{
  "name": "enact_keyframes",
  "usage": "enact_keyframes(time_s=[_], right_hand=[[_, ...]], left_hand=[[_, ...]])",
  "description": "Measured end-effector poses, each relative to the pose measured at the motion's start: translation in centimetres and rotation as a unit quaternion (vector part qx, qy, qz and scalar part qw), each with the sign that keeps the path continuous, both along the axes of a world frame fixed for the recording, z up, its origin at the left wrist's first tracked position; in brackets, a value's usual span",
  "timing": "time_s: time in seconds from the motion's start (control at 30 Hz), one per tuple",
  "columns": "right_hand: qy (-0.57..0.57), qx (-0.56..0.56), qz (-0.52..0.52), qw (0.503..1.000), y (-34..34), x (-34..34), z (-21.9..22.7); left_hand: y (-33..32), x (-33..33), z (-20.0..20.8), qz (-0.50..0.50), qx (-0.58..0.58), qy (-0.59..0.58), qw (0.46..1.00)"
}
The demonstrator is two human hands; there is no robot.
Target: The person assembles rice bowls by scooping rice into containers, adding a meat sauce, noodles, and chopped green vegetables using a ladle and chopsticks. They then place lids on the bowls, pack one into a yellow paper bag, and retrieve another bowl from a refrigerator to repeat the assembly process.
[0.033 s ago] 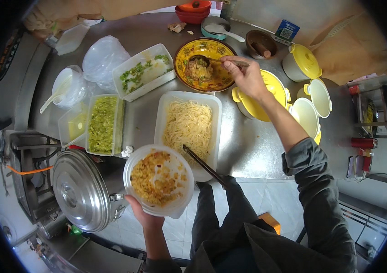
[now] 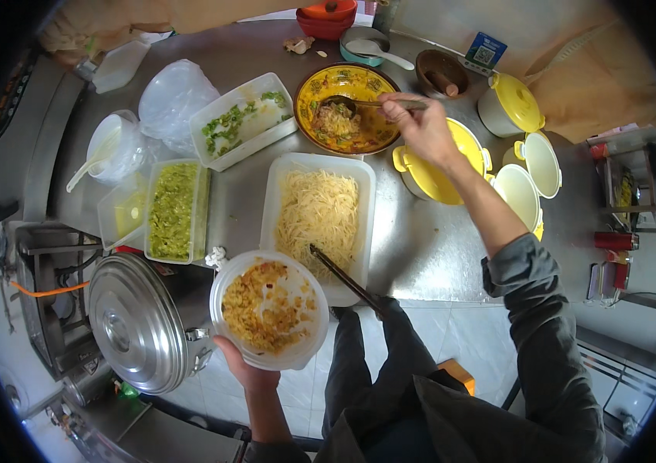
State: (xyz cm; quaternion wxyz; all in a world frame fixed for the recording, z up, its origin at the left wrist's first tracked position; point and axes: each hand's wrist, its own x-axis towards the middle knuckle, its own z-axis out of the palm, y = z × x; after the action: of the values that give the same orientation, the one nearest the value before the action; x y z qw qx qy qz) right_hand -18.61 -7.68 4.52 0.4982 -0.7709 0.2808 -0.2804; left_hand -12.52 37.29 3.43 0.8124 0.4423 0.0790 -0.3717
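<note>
Two hands of mine are busy: my right hand [image 2: 424,131] is closed around the handle of a ladle [image 2: 365,103], thumb and fingers pressed together on it, and the ladle's scoop sits inside the yellow patterned bowl [image 2: 380,128], beside a small heap of mixed food [image 2: 335,121]. My left hand [image 2: 249,370] grips a round white tub [image 2: 318,332] from below at its near edge, thumb against the side; the rest of my fingers are hidden under it. The tub, partly filled with orange-brown chopped food [image 2: 262,309], is held up in front of the counter [image 2: 413,266], overlapping a corner of the box [image 2: 368,224] of pale shreds [image 2: 318,204]. Black tongs [image 2: 343,279] lean over that box's near edge. Left of it stand a box of chopped greens [image 2: 172,210] and a white box [image 2: 254,147] with scattered green bits. Beneath my right forearm is a yellow-lidded pot [image 2: 463,158].
</note>
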Motion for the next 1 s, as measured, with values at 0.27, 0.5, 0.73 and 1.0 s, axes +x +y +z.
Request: enact_keyframes(time_s=[0.27,0.5,0.73,1.0], right_hand=[[0.1,-0.262,0.149,0.948,2.8,-2.8,1.4],[0.131,-0.131,-0.071,0.98,2.2,-0.3,1.1],[0.041,-0.147,0.04,0.988,2.3,-0.6,1.0],[0.107,-0.441,0.155,0.878,1.4,-1.9,1.8]], left_hand=[[2.4,-2.3,-1.2,-0.02,-0.029,0.017,0.999],[3.6,-3.0,-1.1,-0.005,0.002,0.012,1.0],[4.3,-3.3,-1.4,0.009,-0.019,0.022,1.0],[5.3,-3.5,-1.8,0.001,-0.009,0.021,1.0]])
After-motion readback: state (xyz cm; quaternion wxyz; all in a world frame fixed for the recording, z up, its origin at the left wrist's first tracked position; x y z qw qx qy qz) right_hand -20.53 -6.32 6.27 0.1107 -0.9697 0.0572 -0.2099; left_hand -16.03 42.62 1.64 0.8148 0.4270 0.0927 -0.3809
